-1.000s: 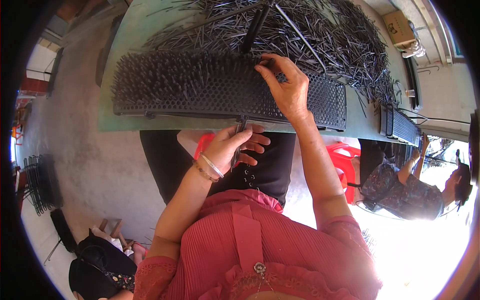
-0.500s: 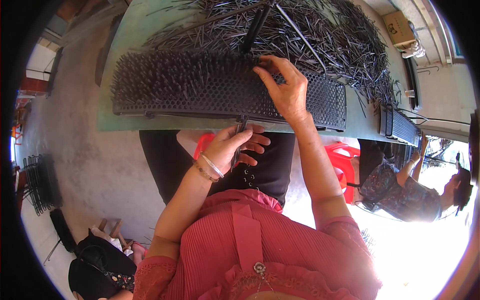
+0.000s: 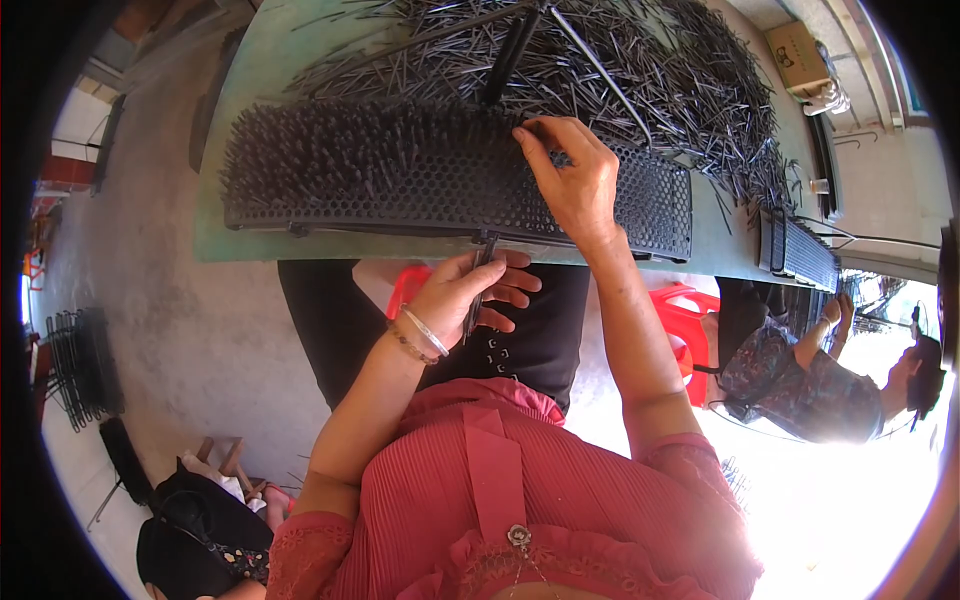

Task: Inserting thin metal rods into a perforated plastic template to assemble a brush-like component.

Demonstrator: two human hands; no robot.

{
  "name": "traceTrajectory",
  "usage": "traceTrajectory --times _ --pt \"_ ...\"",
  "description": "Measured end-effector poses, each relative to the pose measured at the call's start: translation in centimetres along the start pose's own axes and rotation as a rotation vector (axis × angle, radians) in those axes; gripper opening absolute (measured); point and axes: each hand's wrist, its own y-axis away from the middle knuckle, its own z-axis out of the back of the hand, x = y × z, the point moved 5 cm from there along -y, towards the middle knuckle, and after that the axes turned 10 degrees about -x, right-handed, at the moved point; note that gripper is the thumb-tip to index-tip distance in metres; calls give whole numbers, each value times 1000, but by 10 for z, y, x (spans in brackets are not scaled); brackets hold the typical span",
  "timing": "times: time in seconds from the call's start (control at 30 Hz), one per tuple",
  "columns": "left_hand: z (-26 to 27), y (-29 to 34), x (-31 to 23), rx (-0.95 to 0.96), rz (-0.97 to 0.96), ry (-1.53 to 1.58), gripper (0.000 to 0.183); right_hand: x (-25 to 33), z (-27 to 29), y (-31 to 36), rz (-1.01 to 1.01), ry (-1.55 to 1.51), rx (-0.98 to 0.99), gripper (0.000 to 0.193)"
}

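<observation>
A long black perforated panel (image 3: pixel 655 200) lies along the near edge of the green table. Black bristle-like sticks (image 3: pixel 320 150) stand upright in the holes over its left part and along its far side; the right part shows bare holes. My right hand (image 3: pixel 578 175) is over the panel's middle, thumb and fingertips pinched at the edge of the stick-filled area. Whatever is between those fingertips is too small to make out. In front of the table edge, my left hand (image 3: pixel 465 295) holds a small bundle of thin black sticks (image 3: pixel 482 280) under its thumb, its other fingers loosely spread.
A large heap of loose black sticks (image 3: pixel 690 95) covers the far side of the green table (image 3: pixel 225 230). Metal rods (image 3: pixel 600 65) rise behind the panel. At the right, another person (image 3: pixel 810 380) works at a similar panel (image 3: pixel 800 250). A cardboard box (image 3: pixel 797 55) stands far right.
My right hand has shifted very slightly right, still pinched over the panel. My left hand stays put with its bundle. The other person's hands have moved a little.
</observation>
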Motion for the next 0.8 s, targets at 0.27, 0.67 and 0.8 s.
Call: traceTrajectory --times 0.27,0.67,0.8 --pt "6 -4 -6 82 -50 111 36 2 8 -5 -148 -16 -102 24" --pt "6 1 -8 -41 76 171 33 -13 -2 0 -16 39 -28 27" --pt "13 -1 -4 85 37 146 30 -1 -4 2 166 174 -5 24"
